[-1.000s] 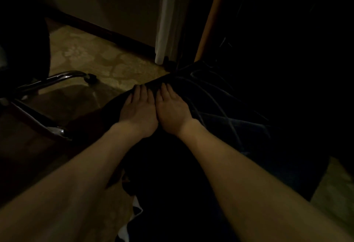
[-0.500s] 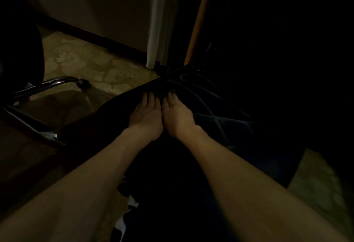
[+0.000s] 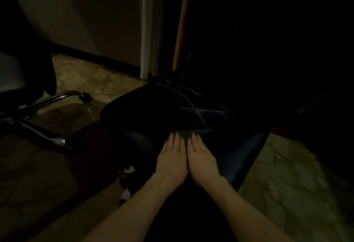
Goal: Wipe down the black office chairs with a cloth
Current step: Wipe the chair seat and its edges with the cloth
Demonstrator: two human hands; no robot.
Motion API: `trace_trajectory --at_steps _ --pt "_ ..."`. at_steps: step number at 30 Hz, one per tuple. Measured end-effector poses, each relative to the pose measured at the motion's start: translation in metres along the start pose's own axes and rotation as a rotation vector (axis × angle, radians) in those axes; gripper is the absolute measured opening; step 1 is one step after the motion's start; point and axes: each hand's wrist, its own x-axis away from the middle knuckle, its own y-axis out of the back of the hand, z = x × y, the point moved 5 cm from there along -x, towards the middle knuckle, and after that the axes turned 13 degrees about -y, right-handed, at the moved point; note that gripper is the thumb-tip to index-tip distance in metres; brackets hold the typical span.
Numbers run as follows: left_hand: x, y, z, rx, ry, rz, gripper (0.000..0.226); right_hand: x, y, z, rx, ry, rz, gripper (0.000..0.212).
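A black office chair seat (image 3: pixel 145 119) fills the middle of the dim head view, with pale streaks across its far part. My left hand (image 3: pixel 171 157) and my right hand (image 3: pixel 201 158) lie side by side on the seat, palms down, fingers straight. They press flat on a dark cloth (image 3: pixel 183 134), of which only a small edge shows past the fingertips. The rest of the cloth is hidden under the hands.
A second chair (image 3: pixel 21 77) stands at the left, its chrome base leg (image 3: pixel 51 99) and caster reaching toward the seat. Patterned carpet (image 3: pixel 291 188) lies around. A wall with dark skirting, a white curtain (image 3: pixel 147 31) and a wooden post (image 3: pixel 182 21) stand behind.
Both hands, pressed on the cloth, have slid back across the seat toward me, from its far edge to its middle. More of the seat's far part now shows.
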Motion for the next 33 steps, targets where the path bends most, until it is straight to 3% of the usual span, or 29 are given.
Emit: trace_trajectory --at_steps 6,9,14,18,21,25,33 --pt "0.030 -0.007 -0.032 0.006 -0.031 0.032 0.073 0.043 0.000 -0.006 -0.005 -0.053 -0.064 0.065" --pt "0.040 -0.012 -0.040 0.011 -0.064 0.023 0.072 0.060 -0.007 -0.012 -0.039 -0.073 -0.004 0.061" --pt "0.044 -0.017 -0.039 -0.004 -0.099 0.009 0.075 0.071 -0.008 -0.007 -0.057 -0.139 -0.088 0.062" --pt "0.035 -0.017 -0.034 0.000 -0.160 -0.003 0.073 0.066 -0.013 -0.008 -0.045 -0.198 -0.027 0.062" --pt "0.020 -0.011 -0.034 -0.042 -0.222 0.009 0.071 0.054 -0.007 -0.013 -0.049 -0.286 -0.115 0.062" --pt "-0.017 0.001 -0.045 -0.091 -0.335 0.008 0.069 0.033 -0.006 -0.042 -0.053 -0.377 0.004 0.061" --pt "-0.108 0.013 -0.084 -0.174 -0.460 -0.008 0.069 -0.020 -0.001 -0.117 0.000 -0.458 0.009 0.067"
